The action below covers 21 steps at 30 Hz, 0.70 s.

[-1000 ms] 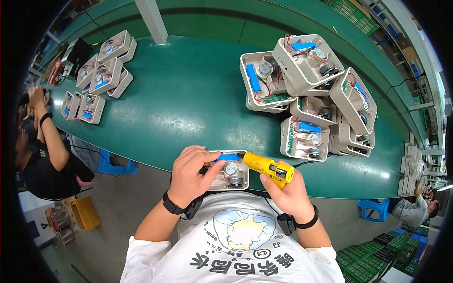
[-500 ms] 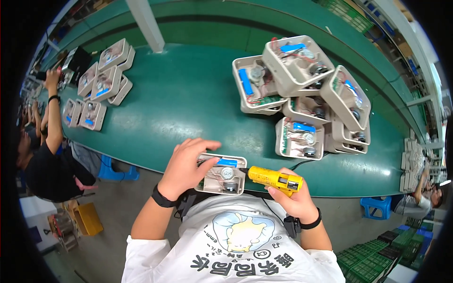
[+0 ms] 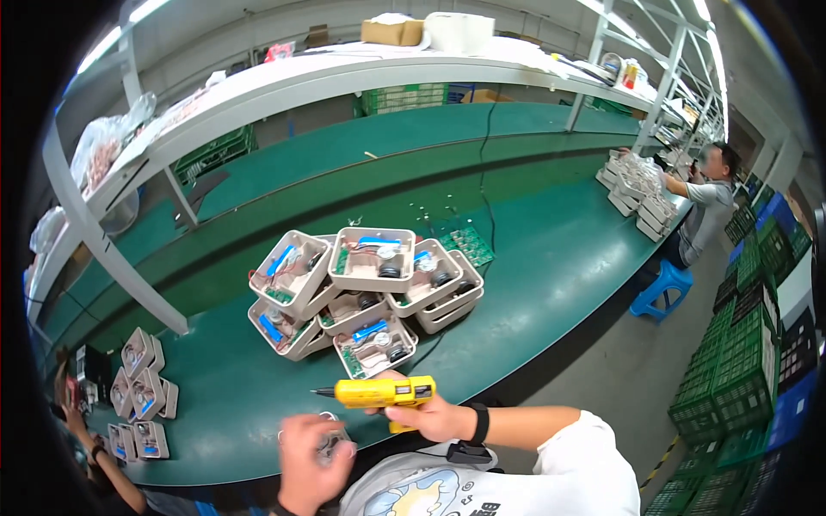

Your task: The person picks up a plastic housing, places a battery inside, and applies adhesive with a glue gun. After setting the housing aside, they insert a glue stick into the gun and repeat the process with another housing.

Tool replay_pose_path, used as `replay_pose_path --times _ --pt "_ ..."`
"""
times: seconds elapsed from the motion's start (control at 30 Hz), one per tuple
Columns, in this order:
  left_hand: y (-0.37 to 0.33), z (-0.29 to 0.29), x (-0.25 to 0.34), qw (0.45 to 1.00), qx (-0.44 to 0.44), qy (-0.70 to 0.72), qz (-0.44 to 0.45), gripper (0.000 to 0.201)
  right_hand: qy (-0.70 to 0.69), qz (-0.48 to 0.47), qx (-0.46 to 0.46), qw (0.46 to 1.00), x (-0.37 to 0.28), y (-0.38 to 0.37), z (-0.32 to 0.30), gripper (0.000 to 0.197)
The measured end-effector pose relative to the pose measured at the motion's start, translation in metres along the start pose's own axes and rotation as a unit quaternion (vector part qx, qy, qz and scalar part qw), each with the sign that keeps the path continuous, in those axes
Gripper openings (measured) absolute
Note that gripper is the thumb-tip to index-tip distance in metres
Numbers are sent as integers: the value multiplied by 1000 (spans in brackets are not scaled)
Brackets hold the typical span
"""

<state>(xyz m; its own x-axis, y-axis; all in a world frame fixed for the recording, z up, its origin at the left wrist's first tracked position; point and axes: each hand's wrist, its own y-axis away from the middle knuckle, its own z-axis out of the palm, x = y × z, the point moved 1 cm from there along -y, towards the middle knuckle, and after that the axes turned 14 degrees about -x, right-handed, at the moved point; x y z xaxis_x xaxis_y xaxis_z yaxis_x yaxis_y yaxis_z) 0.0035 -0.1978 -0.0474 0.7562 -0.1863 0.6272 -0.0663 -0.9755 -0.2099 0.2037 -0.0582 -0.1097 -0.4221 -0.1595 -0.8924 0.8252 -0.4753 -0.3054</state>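
My right hand (image 3: 423, 418) is wrapped around the grip of a yellow hot glue gun (image 3: 379, 392), whose dark nozzle points left. Below and left of the nozzle, a small beige plastic housing (image 3: 330, 440) lies at the table's near edge, with a round part showing inside. My left hand (image 3: 311, 460) curls over this housing, fingers on its far side and thumb nearer me, hiding most of it. Just beyond the glue gun stands another beige housing (image 3: 376, 346) with a blue battery, wires, a green board and a black round part.
A pile of similar housings (image 3: 297, 275) spreads over the green table (image 3: 533, 258). Behind it lies a green circuit board sheet (image 3: 465, 245). More housings (image 3: 144, 396) stand at left, near another person's arm. A co-worker (image 3: 710, 193) sits far right, by stacked green crates (image 3: 731, 370).
My view has swung up and to the right, bringing in the shelf and the right-hand co-worker. The glue gun's nozzle, earlier at the housing's right wall, now sits beyond and above it.
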Motion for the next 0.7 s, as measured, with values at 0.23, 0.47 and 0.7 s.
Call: replay_pose_path --times 0.23,0.47,0.7 --pt "-32 59 1 969 -67 232 43 23 443 -118 -202 866 -82 -34 -15 40" --pt "-53 14 -6 930 72 359 -27 19 498 -204 263 801 -272 -78 -232 34" --pt "-87 20 -11 911 117 394 -14 29 486 -24 553 676 -333 -165 -382 28"
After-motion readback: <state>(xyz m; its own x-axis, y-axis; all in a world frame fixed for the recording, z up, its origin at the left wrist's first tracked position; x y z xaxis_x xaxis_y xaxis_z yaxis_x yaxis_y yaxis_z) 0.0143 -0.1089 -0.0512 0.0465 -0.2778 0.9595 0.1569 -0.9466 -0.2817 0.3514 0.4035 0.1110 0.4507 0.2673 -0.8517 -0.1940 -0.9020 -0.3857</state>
